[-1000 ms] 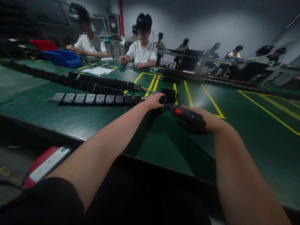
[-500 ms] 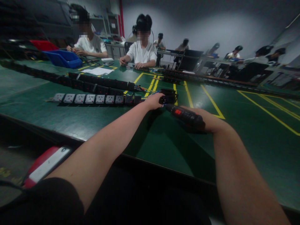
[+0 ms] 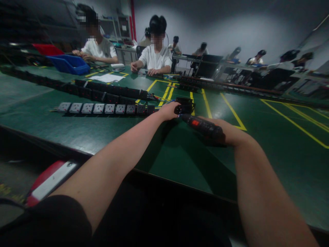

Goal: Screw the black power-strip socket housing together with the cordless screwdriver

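My left hand [image 3: 170,110] is closed around a small black part [image 3: 187,105] at the right end of a row of grey and black power sockets [image 3: 105,108]. Coloured wires show just behind that hand. A black electric screwdriver [image 3: 204,127] with an orange-red patch lies in my right hand [image 3: 224,130], whose fingers are mostly hidden behind the tool. The screwdriver points left, and its tip meets the near side of the black part beside my left fingers. What exactly the tip touches is too small to tell.
More black socket strips [image 3: 110,91] lie behind, with loose wire ends. A blue bin [image 3: 69,64], a red bin [image 3: 47,49] and white paper [image 3: 108,78] are farther back on the green table [image 3: 164,154]. Two people in white shirts sit across; others work behind.
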`<state>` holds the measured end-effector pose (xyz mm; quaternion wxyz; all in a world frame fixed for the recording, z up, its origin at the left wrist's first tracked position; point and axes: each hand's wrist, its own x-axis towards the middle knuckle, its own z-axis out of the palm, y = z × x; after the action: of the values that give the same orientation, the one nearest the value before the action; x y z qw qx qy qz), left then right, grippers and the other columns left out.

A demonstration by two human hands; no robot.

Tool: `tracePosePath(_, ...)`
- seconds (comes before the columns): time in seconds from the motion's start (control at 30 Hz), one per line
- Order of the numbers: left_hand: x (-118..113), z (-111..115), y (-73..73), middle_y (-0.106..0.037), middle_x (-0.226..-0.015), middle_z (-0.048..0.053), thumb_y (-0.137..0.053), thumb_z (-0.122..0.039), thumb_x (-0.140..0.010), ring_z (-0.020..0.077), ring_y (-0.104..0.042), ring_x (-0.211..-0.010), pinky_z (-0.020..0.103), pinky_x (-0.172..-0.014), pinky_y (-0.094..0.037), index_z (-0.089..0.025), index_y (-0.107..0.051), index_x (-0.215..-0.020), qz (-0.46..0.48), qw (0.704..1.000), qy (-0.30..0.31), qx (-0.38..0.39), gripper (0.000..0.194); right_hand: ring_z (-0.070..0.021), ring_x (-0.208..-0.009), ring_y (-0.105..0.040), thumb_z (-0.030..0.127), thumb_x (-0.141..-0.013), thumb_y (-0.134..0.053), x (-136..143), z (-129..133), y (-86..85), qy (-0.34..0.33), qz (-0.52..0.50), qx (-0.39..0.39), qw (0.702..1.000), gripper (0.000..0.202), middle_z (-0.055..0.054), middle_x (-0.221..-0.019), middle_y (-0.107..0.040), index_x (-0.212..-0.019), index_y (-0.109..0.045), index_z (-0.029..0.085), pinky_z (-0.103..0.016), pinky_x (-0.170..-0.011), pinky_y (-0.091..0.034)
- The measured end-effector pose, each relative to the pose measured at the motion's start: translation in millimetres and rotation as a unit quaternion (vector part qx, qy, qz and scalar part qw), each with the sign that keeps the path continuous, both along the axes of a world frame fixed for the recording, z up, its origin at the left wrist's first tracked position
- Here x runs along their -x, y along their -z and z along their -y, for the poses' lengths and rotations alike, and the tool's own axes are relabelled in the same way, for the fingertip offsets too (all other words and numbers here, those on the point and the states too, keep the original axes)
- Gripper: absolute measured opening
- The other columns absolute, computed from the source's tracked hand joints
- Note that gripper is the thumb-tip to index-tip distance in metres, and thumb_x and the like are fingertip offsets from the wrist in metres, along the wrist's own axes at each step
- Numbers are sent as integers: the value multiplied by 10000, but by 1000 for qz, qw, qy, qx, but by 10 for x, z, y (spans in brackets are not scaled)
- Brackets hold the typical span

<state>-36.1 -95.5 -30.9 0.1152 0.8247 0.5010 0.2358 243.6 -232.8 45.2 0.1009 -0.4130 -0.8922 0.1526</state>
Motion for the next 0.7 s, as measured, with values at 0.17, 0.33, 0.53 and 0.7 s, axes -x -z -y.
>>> tracePosePath(0.17,-1,-4,-5,-721,-1655,119,-898,-196,-856,349,-702,-1513,427,-1313,-538,-250,-681,-1622,4,1000,1,-2,798,-394,-1299,-806,477,-896,-756,-6,-22,29,2,4,0,1000,803,-109,-1468,-829,-1668,-647,285,-586,-1176,-621)
tracePosePath(0.33,2,-17,6,-708,-1670,126,-875,-196,-890,350,-690,-1530,446,-1330,-532,-238,-676,-1625,3,1000,2,-3,763,-414,-1313,-799,477,-878,-778,-12,-23,35,5,6,1,1000,807,-121,-1475,-825,-1653,-659,282,-615,-1172,-619)
tracePosePath(0.53,2,-31,18,-706,-1670,124,-872,-199,-902,345,-697,-1521,444,-1331,-538,-236,-670,-1627,-1,1000,4,-4,753,-408,-1377,-776,486,-899,-762,2,-5,9,-2,11,1,1000,824,-103,-1544,-793,-1690,-621,303,-608,-1201,-607)
tracePosePath(0.7,1,-14,-2,-699,-1677,133,-869,-190,-907,347,-690,-1528,456,-1337,-533,-223,-667,-1627,-3,1000,5,-2,748,-426,-1343,-791,477,-898,-761,30,17,-7,0,8,-1,1000,819,-115,-1503,-813,-1685,-638,286,-622,-1192,-616)
